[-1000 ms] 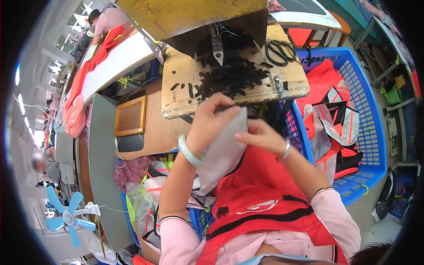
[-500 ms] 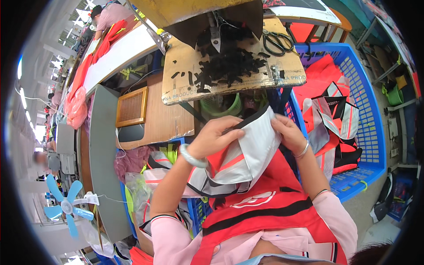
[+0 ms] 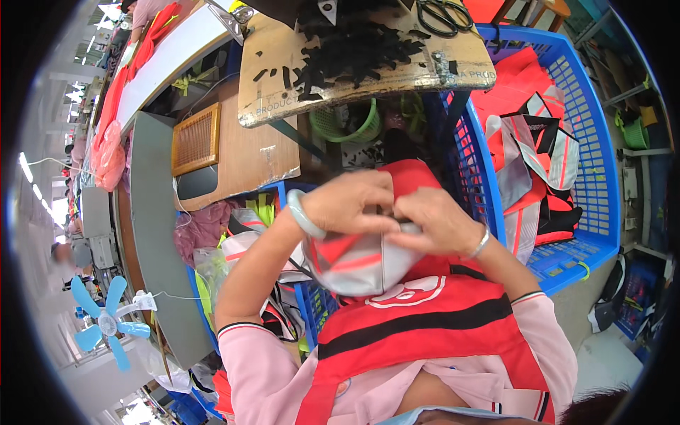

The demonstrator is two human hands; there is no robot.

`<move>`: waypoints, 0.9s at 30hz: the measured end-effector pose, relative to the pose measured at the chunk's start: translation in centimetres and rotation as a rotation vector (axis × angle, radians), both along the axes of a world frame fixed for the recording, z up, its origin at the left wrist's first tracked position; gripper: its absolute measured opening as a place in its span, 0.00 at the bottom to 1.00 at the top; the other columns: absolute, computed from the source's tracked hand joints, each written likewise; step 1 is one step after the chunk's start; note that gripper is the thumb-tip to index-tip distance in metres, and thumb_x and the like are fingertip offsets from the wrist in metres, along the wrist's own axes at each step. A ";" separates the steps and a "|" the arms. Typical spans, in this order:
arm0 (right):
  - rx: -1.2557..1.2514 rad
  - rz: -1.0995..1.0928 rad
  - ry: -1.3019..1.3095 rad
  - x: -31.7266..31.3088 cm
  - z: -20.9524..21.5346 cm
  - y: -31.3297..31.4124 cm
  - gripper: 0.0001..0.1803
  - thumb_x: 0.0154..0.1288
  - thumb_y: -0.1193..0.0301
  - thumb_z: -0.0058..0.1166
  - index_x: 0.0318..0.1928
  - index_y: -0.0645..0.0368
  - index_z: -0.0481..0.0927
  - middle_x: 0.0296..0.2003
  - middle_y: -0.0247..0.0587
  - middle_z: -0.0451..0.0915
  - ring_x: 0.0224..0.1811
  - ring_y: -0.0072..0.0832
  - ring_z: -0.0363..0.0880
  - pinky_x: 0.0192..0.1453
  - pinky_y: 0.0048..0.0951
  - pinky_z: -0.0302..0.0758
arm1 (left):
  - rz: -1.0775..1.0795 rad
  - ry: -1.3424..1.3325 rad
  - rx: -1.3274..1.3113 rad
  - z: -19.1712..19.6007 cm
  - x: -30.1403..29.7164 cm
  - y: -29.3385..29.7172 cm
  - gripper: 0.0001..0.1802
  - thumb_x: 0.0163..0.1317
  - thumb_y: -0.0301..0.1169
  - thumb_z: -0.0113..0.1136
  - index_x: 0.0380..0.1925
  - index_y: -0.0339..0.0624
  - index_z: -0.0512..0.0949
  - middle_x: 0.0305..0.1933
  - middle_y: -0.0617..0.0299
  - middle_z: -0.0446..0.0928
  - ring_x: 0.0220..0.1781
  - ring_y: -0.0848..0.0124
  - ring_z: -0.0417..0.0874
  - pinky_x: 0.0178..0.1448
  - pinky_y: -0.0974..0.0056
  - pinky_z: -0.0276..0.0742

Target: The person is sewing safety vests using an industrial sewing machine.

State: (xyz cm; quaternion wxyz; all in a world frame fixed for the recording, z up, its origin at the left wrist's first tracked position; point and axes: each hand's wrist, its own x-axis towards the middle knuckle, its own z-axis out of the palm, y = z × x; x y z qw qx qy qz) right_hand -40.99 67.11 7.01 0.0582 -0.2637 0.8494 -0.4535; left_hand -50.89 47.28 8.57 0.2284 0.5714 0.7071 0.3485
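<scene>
Pinching the red-and-grey garment in a closed grip, left hand and right hand now meet lower, nearer the chest than before. Beyond lies the bench; right, a blue basket.

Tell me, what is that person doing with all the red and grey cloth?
The person is bunching a red and grey garment in front of their chest, with the left hand and right hand both gripping it close together. More red and grey pieces lie in the blue basket on their right. Beyond the hands, a board carries a heap of small black strips and scissors.
</scene>
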 end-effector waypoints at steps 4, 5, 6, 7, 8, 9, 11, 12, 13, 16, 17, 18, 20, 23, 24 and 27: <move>-0.144 0.165 0.111 0.6 2.7 2.3 0.11 0.56 0.64 0.64 0.29 0.54 0.76 0.24 0.39 0.75 0.26 0.40 0.74 0.32 0.36 0.68 | -0.056 -0.219 -0.064 0.8 -0.2 -1.6 0.24 0.53 0.49 0.72 0.25 0.39 0.76 0.31 0.59 0.74 0.37 0.61 0.75 0.43 0.59 0.70; -0.178 0.160 0.138 0.1 3.4 2.9 0.11 0.55 0.65 0.65 0.28 0.54 0.76 0.24 0.38 0.74 0.26 0.39 0.73 0.32 0.36 0.67 | 0.004 -0.369 -0.042 1.4 -0.5 -2.1 0.23 0.53 0.46 0.73 0.25 0.39 0.75 0.32 0.59 0.76 0.39 0.63 0.76 0.45 0.61 0.71; -0.203 0.154 0.163 -0.6 3.8 3.4 0.10 0.55 0.65 0.65 0.28 0.54 0.76 0.23 0.37 0.74 0.25 0.38 0.73 0.31 0.35 0.66 | 0.038 -0.435 0.005 2.0 -0.7 -2.4 0.21 0.53 0.43 0.74 0.26 0.38 0.74 0.35 0.59 0.77 0.40 0.65 0.77 0.46 0.62 0.71; -0.141 0.171 0.126 -1.4 4.1 3.7 0.10 0.56 0.66 0.65 0.29 0.56 0.77 0.26 0.38 0.76 0.28 0.38 0.75 0.33 0.35 0.69 | 0.079 -0.511 0.066 2.5 -0.8 -2.7 0.19 0.53 0.39 0.74 0.26 0.38 0.74 0.37 0.59 0.78 0.42 0.66 0.77 0.48 0.63 0.72; -0.236 0.133 0.105 -2.4 4.0 3.5 0.10 0.56 0.66 0.64 0.32 0.58 0.79 0.29 0.39 0.79 0.31 0.38 0.78 0.36 0.35 0.72 | 0.109 -0.580 0.136 2.9 -0.8 -2.9 0.18 0.53 0.36 0.74 0.26 0.38 0.74 0.39 0.59 0.79 0.44 0.68 0.78 0.49 0.64 0.72; -0.321 0.105 0.085 -3.4 3.7 3.2 0.11 0.57 0.66 0.64 0.35 0.60 0.80 0.32 0.41 0.81 0.33 0.38 0.80 0.39 0.35 0.75 | 0.200 -0.657 0.138 3.3 -0.9 -3.1 0.13 0.55 0.30 0.72 0.27 0.38 0.75 0.43 0.61 0.81 0.45 0.73 0.78 0.51 0.66 0.72; -0.318 0.071 -0.115 -5.1 3.4 3.4 0.15 0.60 0.66 0.61 0.45 0.61 0.83 0.40 0.45 0.84 0.42 0.37 0.84 0.47 0.32 0.78 | 0.379 -0.691 0.182 3.6 -1.0 -3.1 0.11 0.57 0.29 0.71 0.28 0.37 0.77 0.40 0.63 0.80 0.42 0.78 0.77 0.48 0.69 0.72; -0.287 0.067 -0.205 -5.9 3.1 3.5 0.15 0.61 0.66 0.60 0.45 0.61 0.82 0.40 0.46 0.84 0.41 0.36 0.84 0.46 0.32 0.78 | 0.446 -0.713 0.203 3.6 -1.2 -3.0 0.08 0.57 0.26 0.69 0.28 0.36 0.78 0.36 0.64 0.80 0.38 0.80 0.76 0.45 0.71 0.71; -0.275 0.070 -0.276 -6.6 2.9 3.6 0.14 0.62 0.65 0.60 0.44 0.62 0.82 0.40 0.47 0.84 0.40 0.36 0.84 0.45 0.32 0.78 | 0.506 -0.760 0.260 3.4 -1.3 -2.8 0.07 0.57 0.25 0.68 0.27 0.37 0.78 0.34 0.65 0.79 0.36 0.80 0.75 0.43 0.72 0.70; -0.283 0.111 -0.406 -8.8 2.1 3.7 0.12 0.67 0.64 0.56 0.41 0.61 0.80 0.33 0.34 0.81 0.35 0.21 0.77 0.43 0.27 0.74 | 0.607 -0.840 0.338 2.8 -2.2 -2.4 0.05 0.58 0.24 0.66 0.29 0.37 0.79 0.34 0.68 0.78 0.35 0.81 0.74 0.40 0.73 0.68; -0.307 0.108 -0.466 -9.4 1.9 3.7 0.12 0.68 0.64 0.56 0.40 0.61 0.80 0.31 0.30 0.80 0.34 0.19 0.75 0.43 0.26 0.74 | 0.647 -0.853 0.355 2.6 -2.5 -2.3 0.04 0.58 0.24 0.66 0.30 0.37 0.79 0.34 0.68 0.78 0.34 0.82 0.74 0.39 0.74 0.68; -0.352 0.121 -0.458 -9.8 1.9 3.9 0.13 0.71 0.63 0.54 0.39 0.61 0.80 0.29 0.25 0.77 0.34 0.14 0.71 0.43 0.22 0.72 | 0.687 -0.865 0.373 2.4 -2.9 -2.2 0.04 0.59 0.24 0.65 0.30 0.37 0.79 0.33 0.69 0.78 0.34 0.82 0.74 0.39 0.74 0.68; -0.395 0.083 -0.487 -10.8 2.0 3.9 0.13 0.70 0.63 0.53 0.39 0.62 0.80 0.30 0.25 0.77 0.35 0.14 0.72 0.43 0.21 0.72 | 0.730 -0.887 0.434 2.1 -3.7 -1.8 0.03 0.59 0.24 0.65 0.32 0.38 0.80 0.32 0.70 0.78 0.34 0.83 0.73 0.39 0.74 0.68; -0.408 -0.035 -0.380 -12.2 2.3 3.4 0.13 0.70 0.64 0.55 0.38 0.64 0.80 0.30 0.26 0.77 0.35 0.13 0.71 0.41 0.21 0.71 | 0.797 -1.041 0.542 1.8 -5.0 -1.4 0.03 0.61 0.24 0.62 0.35 0.40 0.81 0.31 0.71 0.78 0.32 0.83 0.76 0.36 0.75 0.70; -0.394 -0.067 -0.291 -12.9 2.5 3.2 0.13 0.70 0.64 0.55 0.38 0.64 0.79 0.30 0.26 0.76 0.35 0.13 0.70 0.40 0.21 0.70 | 0.797 -1.096 0.578 1.7 -5.5 -1.3 0.03 0.61 0.24 0.62 0.35 0.40 0.80 0.31 0.71 0.78 0.31 0.83 0.76 0.36 0.75 0.70; -0.378 -0.181 -0.158 -14.5 2.9 2.7 0.13 0.69 0.65 0.57 0.37 0.65 0.80 0.29 0.27 0.76 0.34 0.14 0.70 0.40 0.21 0.69 | 0.901 -1.163 0.595 1.3 -7.4 -1.2 0.01 0.62 0.26 0.61 0.33 0.42 0.79 0.30 0.71 0.78 0.29 0.82 0.77 0.34 0.75 0.71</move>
